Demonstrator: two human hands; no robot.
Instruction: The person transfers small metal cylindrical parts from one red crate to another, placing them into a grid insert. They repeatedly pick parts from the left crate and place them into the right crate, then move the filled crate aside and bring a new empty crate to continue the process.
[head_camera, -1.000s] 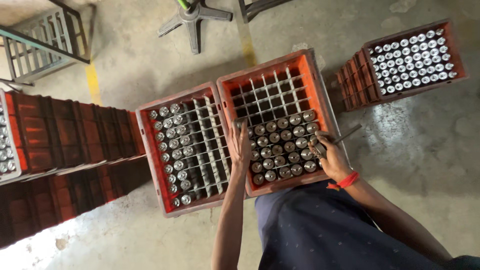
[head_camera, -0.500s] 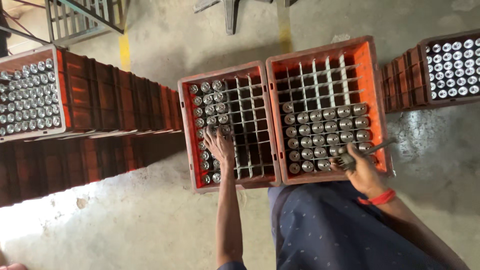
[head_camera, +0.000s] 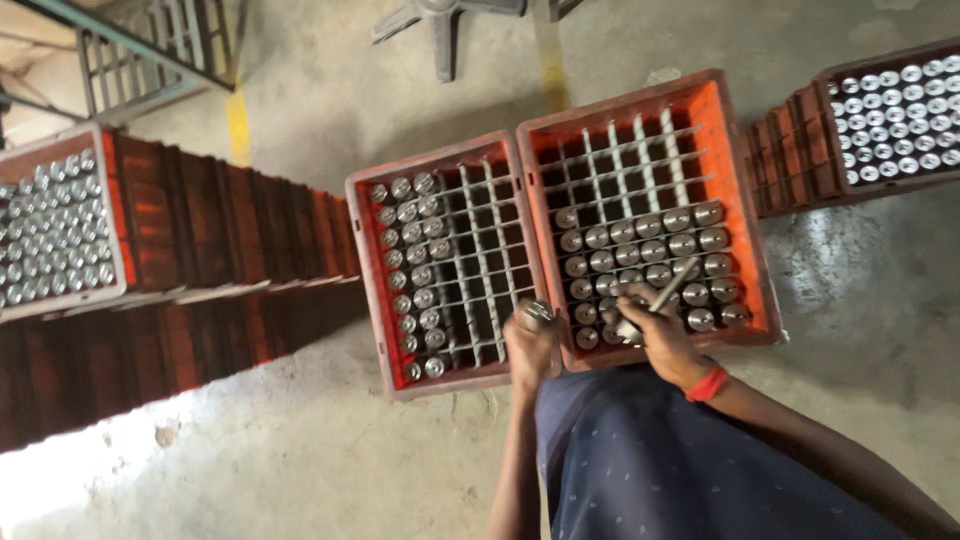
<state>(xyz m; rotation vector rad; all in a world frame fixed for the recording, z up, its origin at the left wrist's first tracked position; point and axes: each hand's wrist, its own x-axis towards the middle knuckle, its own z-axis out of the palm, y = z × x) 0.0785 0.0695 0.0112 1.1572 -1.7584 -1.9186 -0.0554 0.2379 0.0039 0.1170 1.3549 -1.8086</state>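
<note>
Two orange plastic crates with grey lattice dividers are seen side by side on a rough, mottled concrete floor (head_camera: 880, 300), their walls touching. The left crate (head_camera: 362, 250) is filled along its left two columns with round, silver-topped bottles (head_camera: 405, 262), the remaining square cells being bare. The right crate (head_camera: 735, 190) is filled across its lower rows with the same shiny round caps, while its upper rows are bare.

The left hand (head_camera: 532, 345) is closed around a single capped bottle (head_camera: 538, 312) — its metal cap shows just above the fingers — and is held over the near edge of the left crate, close to the shared wall. The right hand (head_camera: 655, 335) is clamped on a slim, grey metal tool (head_camera: 668, 290), rod-like in shape, which is angled up and to the right over the near rows of the right crate. A red band (head_camera: 708, 384) is worn at the right wrist, and dark blue dotted cloth (head_camera: 660, 470) is seen below the arms.

Stacks of darker red crates (head_camera: 200, 230) are ranged to the left, the nearest of them packed with silver caps — another full crate (head_camera: 800, 150) is set at the upper right. A yellow painted line (head_camera: 238, 125) runs across the floor, and the grey base of a chair (head_camera: 440, 20) is visible at the top.
</note>
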